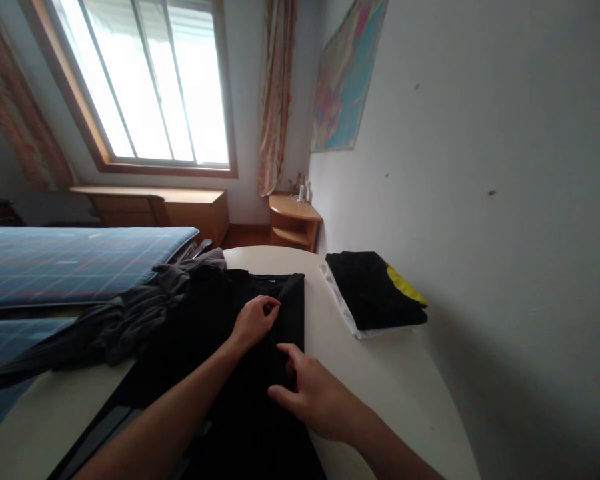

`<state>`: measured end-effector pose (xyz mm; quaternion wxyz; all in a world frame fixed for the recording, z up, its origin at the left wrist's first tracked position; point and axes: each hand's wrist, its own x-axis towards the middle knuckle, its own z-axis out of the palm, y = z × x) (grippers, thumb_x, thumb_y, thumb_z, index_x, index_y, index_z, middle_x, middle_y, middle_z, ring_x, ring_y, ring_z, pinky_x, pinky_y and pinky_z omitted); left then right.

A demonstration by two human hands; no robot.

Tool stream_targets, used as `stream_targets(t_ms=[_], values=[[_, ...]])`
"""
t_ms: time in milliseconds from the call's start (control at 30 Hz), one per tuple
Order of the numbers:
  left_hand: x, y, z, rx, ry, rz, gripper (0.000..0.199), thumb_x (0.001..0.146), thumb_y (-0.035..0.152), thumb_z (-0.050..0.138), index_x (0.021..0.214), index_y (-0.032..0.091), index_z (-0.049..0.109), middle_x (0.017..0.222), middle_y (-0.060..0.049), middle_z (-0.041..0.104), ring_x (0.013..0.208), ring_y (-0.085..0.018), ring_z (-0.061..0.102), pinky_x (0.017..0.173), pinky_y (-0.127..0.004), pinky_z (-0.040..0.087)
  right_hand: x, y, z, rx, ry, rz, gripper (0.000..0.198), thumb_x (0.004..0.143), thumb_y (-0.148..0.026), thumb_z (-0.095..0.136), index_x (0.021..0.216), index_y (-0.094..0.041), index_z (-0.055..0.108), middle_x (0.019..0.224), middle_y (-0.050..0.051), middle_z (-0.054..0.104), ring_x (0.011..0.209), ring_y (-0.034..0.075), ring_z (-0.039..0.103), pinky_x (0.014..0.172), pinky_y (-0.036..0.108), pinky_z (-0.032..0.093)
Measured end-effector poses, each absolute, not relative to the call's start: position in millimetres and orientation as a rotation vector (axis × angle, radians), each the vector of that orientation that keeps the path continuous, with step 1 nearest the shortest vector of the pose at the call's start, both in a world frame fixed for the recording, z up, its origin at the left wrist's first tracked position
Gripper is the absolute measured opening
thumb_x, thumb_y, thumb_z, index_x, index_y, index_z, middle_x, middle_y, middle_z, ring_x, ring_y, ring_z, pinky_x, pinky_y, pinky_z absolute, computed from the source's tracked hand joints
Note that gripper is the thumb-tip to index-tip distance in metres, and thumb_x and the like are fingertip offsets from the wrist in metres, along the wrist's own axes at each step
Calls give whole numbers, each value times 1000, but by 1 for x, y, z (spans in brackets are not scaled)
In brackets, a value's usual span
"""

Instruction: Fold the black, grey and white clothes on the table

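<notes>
A black shirt (245, 400) lies spread on the white table, its collar end with a small pale label at the far side. A strip along its right side is folded over. My left hand (257, 321) is closed on the shirt's fabric near the collar, thumb and fingertips pinched together. Nearer to me, my right hand (317, 397) hovers at the folded right side, thumb and fingers apart with nothing visibly held. A crumpled dark grey garment (135, 313) lies against the shirt's left side and hangs past the table edge.
The white table (380, 380) has a rounded edge close to the right wall. On it rests a folded black and yellow garment (370, 290) upon white cloth or packaging. A blue plaid mattress (80, 260) stands at the left. Wooden furniture (293, 208) stands beyond.
</notes>
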<state>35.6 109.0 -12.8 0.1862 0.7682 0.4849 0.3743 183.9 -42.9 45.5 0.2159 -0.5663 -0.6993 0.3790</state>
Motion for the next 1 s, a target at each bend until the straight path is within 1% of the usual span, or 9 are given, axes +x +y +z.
stream_targets(t_ms=[100, 133, 200, 267, 333, 433, 500, 800, 1000], values=[[34, 108, -20, 2273, 1389, 993, 14, 83, 18, 63, 90, 23, 74, 96, -3, 73, 95, -24, 64, 91, -39, 49, 182, -44, 42, -1560, -2032, 1053, 48, 87, -40, 63, 130, -18, 59, 86, 3, 68, 74, 17, 63, 65, 26, 45], [34, 108, -22, 2321, 1407, 966, 14, 83, 19, 63, 91, 23, 74, 98, -4, 73, 98, -26, 63, 93, -41, 48, 181, -43, 42, -1552, -2070, 996, 35, 93, -39, 56, 118, -17, 66, 86, 4, 69, 76, 17, 64, 68, 27, 47], [35, 107, -24, 2405, 1448, 912, 15, 86, 20, 62, 94, 23, 73, 103, -5, 71, 101, -26, 61, 94, -42, 48, 178, -40, 39, -1505, -2146, 823, 31, 98, -26, 43, 103, -16, 71, 95, 7, 70, 89, 19, 65, 82, 30, 49], [35, 106, -24, 2442, 1469, 883, 15, 86, 20, 61, 97, 22, 72, 105, -6, 70, 103, -26, 60, 95, -42, 48, 176, -37, 32, -1443, -2213, 659, 35, 95, -14, 40, 114, -14, 69, 122, 12, 65, 116, 22, 59, 102, 33, 44], [35, 104, -23, 2463, 1453, 868, 16, 87, 18, 60, 98, 21, 70, 106, -7, 69, 104, -26, 60, 96, -41, 48, 175, -34, 22, -1438, -2273, 583, 46, 91, -12, 43, 136, -9, 56, 147, 16, 47, 140, 25, 39, 117, 38, 33], [36, 104, -21, 2485, 1420, 830, 17, 88, 17, 58, 101, 20, 69, 109, -8, 67, 106, -25, 58, 96, -39, 48, 173, -33, 6, -1531, -2332, 570, 64, 91, -21, 48, 151, -2, 33, 162, 19, 22, 151, 30, 11, 123, 46, 19], [37, 107, -20, 2504, 1405, 763, 20, 90, 18, 55, 105, 20, 68, 113, -9, 66, 108, -25, 58, 98, -39, 47, 173, -33, 2, -1583, -2347, 599, 70, 93, -27, 47, 154, 0, 25, 163, 19, 16, 152, 31, 4, 124, 47, 16], [40, 121, -10, 2602, 1277, 483, 42, 100, 39, 42, 135, 22, 57, 147, -12, 51, 137, -29, 45, 114, -50, 30, 218, 4, 9, -1664, -2397, 568, 66, 94, -27, 41, 155, -5, 27, 164, 10, 17, 152, 27, -2, 125, 44, 9], [33, 96, -11, 2698, 1391, 452, 47, 100, 41, 42, 141, 20, 51, 147, -14, 51, 136, -32, 46, 113, -52, 32, 259, 30, 3, -1641, -2366, 472, 61, 95, -29, 46, 152, -10, 36, 161, 11, 28, 152, 26, 10, 124, 44, 14]])
